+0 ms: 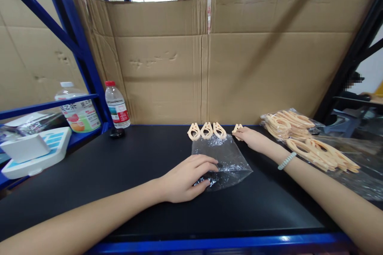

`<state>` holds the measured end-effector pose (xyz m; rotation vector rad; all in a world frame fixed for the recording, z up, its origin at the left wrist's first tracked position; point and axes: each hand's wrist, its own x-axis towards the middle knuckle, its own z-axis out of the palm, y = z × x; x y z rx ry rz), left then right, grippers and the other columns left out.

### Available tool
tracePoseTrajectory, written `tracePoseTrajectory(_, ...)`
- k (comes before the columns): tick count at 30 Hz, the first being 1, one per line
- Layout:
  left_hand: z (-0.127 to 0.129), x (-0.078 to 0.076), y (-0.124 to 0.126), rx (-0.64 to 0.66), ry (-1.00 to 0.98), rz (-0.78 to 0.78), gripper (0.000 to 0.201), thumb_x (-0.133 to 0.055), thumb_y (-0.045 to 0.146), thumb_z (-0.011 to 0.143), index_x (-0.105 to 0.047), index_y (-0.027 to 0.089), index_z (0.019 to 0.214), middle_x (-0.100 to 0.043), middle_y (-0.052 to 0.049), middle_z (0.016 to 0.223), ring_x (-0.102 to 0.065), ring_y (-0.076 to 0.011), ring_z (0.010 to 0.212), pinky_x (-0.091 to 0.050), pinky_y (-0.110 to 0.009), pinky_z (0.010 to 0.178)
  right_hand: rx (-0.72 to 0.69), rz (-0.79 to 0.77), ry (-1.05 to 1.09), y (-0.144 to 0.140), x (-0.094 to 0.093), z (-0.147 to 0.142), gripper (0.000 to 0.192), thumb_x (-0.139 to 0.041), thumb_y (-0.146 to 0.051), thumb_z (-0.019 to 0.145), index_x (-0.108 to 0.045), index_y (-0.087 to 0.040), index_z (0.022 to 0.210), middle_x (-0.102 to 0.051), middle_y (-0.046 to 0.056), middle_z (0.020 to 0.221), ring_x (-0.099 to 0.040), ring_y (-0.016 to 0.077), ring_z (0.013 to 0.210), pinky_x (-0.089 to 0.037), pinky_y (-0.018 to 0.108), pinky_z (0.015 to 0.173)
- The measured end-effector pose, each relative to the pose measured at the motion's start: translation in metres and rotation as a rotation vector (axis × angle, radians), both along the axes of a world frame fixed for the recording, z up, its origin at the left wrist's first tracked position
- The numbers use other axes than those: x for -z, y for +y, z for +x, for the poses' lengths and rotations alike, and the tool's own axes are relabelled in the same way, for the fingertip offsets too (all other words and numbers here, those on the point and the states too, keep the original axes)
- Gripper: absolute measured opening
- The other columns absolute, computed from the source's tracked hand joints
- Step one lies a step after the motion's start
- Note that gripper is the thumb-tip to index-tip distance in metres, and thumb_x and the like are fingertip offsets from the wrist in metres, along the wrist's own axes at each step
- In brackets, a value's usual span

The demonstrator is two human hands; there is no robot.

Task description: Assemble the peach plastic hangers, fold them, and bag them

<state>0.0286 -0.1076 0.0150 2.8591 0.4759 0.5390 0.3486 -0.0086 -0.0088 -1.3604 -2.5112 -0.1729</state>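
Note:
My left hand [188,177] rests on a clear plastic bag [229,163] lying flat on the black table, its fingers stretched out and slightly bent over the film. At the bag's far edge stand several beige teardrop-shaped plastic clips in a row, including a left clip [194,131], a middle clip [206,130] and a right clip [220,130]. Apart from them, to the right, my right hand [251,137] has its fingers closed on another beige clip [237,127], which they partly hide.
Bagged beige looped plastic pieces [287,123] lie at the right, with loose beige looped pieces [323,153] in front. A red-capped water bottle [116,105] and a small black round object [117,133] stand back left. Cardboard [161,67] walls the back; a blue rail [224,245] edges the front.

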Motion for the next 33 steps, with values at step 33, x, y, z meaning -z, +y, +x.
tracePoseTrajectory(33, 0.003, -0.003, 0.0, -0.02, 0.013, 0.006, 0.032, -0.045, 0.015, 0.089, -0.051, 0.023, 0.119, -0.051, -0.009, 0.131, -0.047, -0.0232, 0.122, -0.041, -0.041, 0.103, 0.081, -0.231, 0.002, 0.005, -0.015, 0.018, 0.058, -0.051, -0.022, 0.079, -0.047, -0.02, 0.136, -0.043, 0.008, 0.144, -0.033, 0.0263, 0.136, -0.029, 0.041, 0.11)
